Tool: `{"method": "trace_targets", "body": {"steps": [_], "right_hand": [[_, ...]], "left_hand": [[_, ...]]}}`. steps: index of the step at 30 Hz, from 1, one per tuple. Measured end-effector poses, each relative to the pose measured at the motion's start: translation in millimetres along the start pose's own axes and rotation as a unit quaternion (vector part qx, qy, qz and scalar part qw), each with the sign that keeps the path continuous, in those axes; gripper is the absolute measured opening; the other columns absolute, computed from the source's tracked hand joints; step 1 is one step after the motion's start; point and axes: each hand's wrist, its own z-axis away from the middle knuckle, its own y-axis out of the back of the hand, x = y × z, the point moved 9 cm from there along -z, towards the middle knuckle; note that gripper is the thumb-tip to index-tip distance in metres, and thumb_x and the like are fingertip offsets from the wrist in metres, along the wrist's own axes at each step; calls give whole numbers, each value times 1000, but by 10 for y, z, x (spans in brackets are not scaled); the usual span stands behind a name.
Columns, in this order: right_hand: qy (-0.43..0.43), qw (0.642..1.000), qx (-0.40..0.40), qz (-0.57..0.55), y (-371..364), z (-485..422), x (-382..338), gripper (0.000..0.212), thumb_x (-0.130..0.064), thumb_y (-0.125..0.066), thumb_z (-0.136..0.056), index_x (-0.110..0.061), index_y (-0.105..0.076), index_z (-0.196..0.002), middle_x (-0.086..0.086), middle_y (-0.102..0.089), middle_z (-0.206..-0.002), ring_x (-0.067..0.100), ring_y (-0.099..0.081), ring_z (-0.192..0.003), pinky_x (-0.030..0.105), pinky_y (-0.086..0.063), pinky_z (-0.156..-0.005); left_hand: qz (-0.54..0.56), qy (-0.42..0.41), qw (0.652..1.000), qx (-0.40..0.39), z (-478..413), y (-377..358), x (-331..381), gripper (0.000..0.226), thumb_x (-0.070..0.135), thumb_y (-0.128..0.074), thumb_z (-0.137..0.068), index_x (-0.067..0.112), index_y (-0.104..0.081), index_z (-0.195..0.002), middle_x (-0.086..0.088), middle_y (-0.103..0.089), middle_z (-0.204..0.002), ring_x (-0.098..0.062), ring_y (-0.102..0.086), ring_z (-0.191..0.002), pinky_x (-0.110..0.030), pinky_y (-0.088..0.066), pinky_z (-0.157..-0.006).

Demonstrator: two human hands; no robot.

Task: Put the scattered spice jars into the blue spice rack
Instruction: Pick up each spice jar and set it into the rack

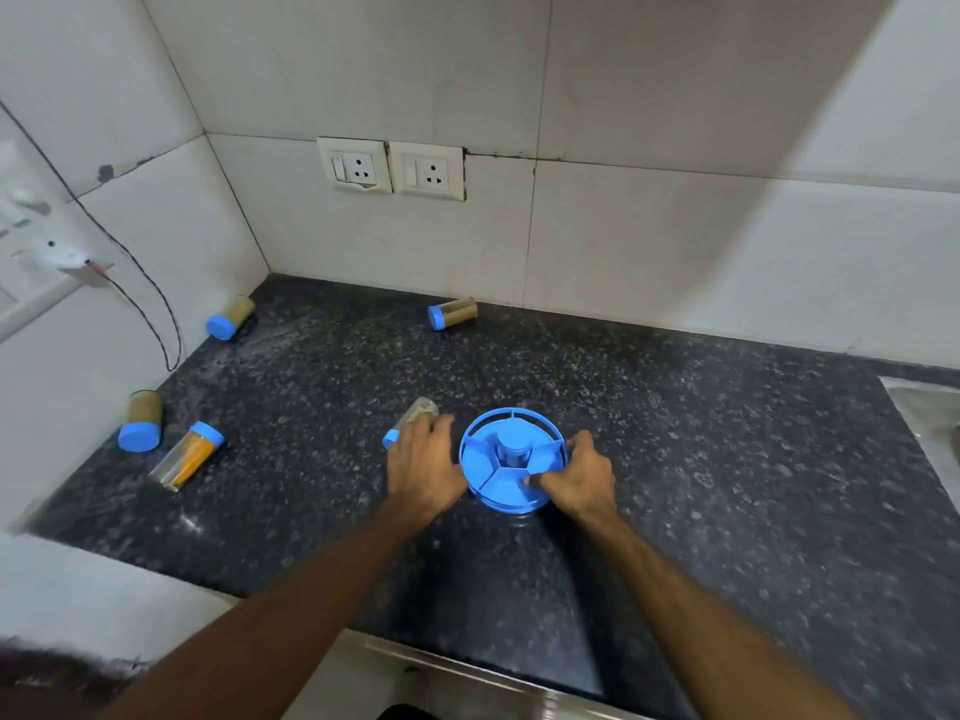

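Rack (511,459) is sitting on the counter (675,433) between your hands. Your right hand (579,478) is gripping its rim, fingers curled over the edge. Your left hand (423,467) is lying spread over a fallen jar (413,420) just left of the rack; whether it is gripping that jar, you cannot tell. Beyond your hands, one jar (453,313) is lying by the back wall. Far left of your left hand, three more jars (230,318) (140,420) (187,456) are lying along the side wall.
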Motion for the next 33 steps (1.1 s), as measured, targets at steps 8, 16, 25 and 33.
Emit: {"method": "trace_targets", "body": {"steps": [8, 16, 25, 33], "right_hand": [[-52, 996, 60, 36, -313, -162, -358, 56, -62, -72, -69, -11, -64, -93, 12, -72, -96, 35, -69, -94, 36, -55, -74], [-63, 994, 84, -32, -652, -214, -408, 34, -24, -66, -78, -15, -55, -110, 12, -69, -101, 35, -71, -85, 53, -62, -71], [-55, 993, 107, -1, -739, -195, -526, 30, -21, -56, -84, -18, -71, -111, 11, -77, -104, 34, -70, -98, 41, -57, -84], [-68, 990, 124, -1, -626, -503, -613, 39, -15, -46, -81, -18, -67, -113, 14, -75, -105, 37, -69, -97, 44, -56, -82]], "left_hand": [[85, 87, 990, -70, -512, -21, -981, 53, 46, -70, -76, 19, -54, -119, -7, -67, -111, -31, -65, -100, -41, -54, -80], [367, -18, 926, 83, -895, 465, -1006, 48, 32, -79, -72, 32, -52, -112, 7, -63, -110, -9, -62, -96, -33, -57, -78], [372, -131, 919, 0, -1152, 209, -700, 62, 26, -77, -80, 24, -50, -136, 3, -56, -134, -13, -60, -115, -39, -58, -90], [295, -204, 932, -43, -1506, 137, -522, 69, 28, -83, -73, 17, -56, -136, 3, -60, -130, -10, -58, -116, -33, -53, -97]]}}
